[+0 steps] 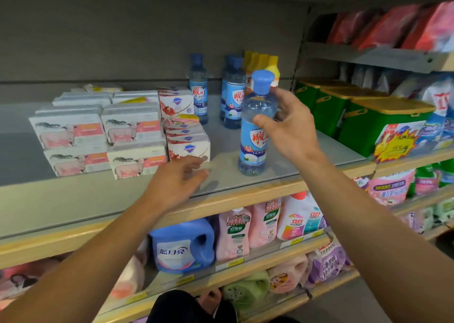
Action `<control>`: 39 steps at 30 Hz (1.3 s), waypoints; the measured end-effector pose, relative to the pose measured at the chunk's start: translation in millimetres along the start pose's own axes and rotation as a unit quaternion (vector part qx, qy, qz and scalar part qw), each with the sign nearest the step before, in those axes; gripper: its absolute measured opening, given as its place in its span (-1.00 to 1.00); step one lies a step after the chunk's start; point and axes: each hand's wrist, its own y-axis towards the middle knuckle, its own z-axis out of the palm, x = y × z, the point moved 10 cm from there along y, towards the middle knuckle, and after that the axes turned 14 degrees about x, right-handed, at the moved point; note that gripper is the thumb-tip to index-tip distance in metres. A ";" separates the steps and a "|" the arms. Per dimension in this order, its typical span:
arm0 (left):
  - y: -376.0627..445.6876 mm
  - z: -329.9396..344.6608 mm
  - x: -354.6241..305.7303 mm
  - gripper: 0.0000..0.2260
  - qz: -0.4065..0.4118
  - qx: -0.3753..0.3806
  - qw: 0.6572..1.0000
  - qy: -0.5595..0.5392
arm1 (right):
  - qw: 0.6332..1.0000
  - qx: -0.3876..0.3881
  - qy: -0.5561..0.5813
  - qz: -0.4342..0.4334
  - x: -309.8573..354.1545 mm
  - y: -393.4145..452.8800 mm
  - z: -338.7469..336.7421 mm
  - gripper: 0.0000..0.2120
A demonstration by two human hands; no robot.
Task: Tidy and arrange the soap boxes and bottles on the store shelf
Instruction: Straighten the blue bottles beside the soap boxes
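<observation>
A clear bottle with a blue cap and blue label (254, 136) stands upright near the front of the grey shelf (73, 200). My right hand (287, 128) wraps its upper part, thumb on the front and fingers behind the neck. My left hand (179, 182) hovers over the shelf's front edge with fingers spread and nothing in it, just before a white and red soap box (189, 149). More of these boxes are stacked behind it (175, 103). Left of them sit white and pink soap boxes with a sheep picture (132, 126). Matching blue bottles (233, 99) stand at the back.
Yellow-capped bottles (261, 61) stand behind the blue ones. Green tubs with yellow lids (383, 123) fill the neighbouring shelf on the right. Detergent jugs and pouches (181, 246) line the lower shelves. Bare shelf surface lies between the soap boxes and the held bottle.
</observation>
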 end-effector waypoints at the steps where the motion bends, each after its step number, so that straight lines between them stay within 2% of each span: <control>1: 2.5 2.3 3.3 -0.69 -0.007 0.013 0.998 0.056 | 1.000 -0.006 0.000 -0.002 -5.0 4.5 0.1 -0.48; 4: 10.0 10.6 9.1 -0.48 -0.004 0.046 0.983 0.178 | 1.000 -0.009 0.002 -0.004 -17.9 24.9 -0.2 -0.53; 7: 15.0 21.6 13.4 -0.41 0.002 0.068 0.964 0.257 | 0.999 0.011 -0.037 0.023 -31.6 44.2 5.9 -0.54; 11: 14.7 23.7 20.4 -0.28 -0.001 0.068 0.963 0.261 | 0.998 0.048 -0.017 0.034 -50.3 51.5 20.6 -0.41; 12: 14.4 23.5 20.7 -0.27 0.000 0.066 0.964 0.259 | 0.998 0.039 -0.004 0.039 -55.0 47.6 20.3 -0.38; 14: 14.7 23.6 19.9 -0.27 0.001 0.065 0.963 0.261 | 0.998 -0.032 -0.043 0.027 -56.1 27.7 9.9 -0.44; 16: 15.2 23.5 18.5 -0.29 0.001 0.062 0.963 0.263 | 0.988 -0.072 -0.137 -0.026 -47.4 -0.4 10.8 -0.67; 18: 15.4 22.8 16.3 -0.30 0.006 0.059 0.962 0.267 | 0.977 0.020 -0.203 -0.053 -47.6 -16.8 39.9 -0.81; 20: 15.0 22.7 15.8 -0.31 0.008 0.059 0.962 0.267 | 0.965 0.114 -0.236 -0.016 -66.7 -16.9 63.4 -0.76; 25: 14.1 22.3 17.5 -0.35 0.007 0.059 0.962 0.267 | 0.954 0.128 -0.270 0.014 -89.0 21.0 72.9 -0.72; 32: 14.5 19.3 16.4 -0.39 0.017 0.041 0.967 0.252 | 0.949 0.120 -0.289 0.046 -127.2 75.9 76.5 -0.76; 39: 14.6 18.1 16.9 -0.41 0.012 0.036 0.970 0.239 | 0.938 0.178 -0.274 0.117 -163.0 104.0 90.0 -0.47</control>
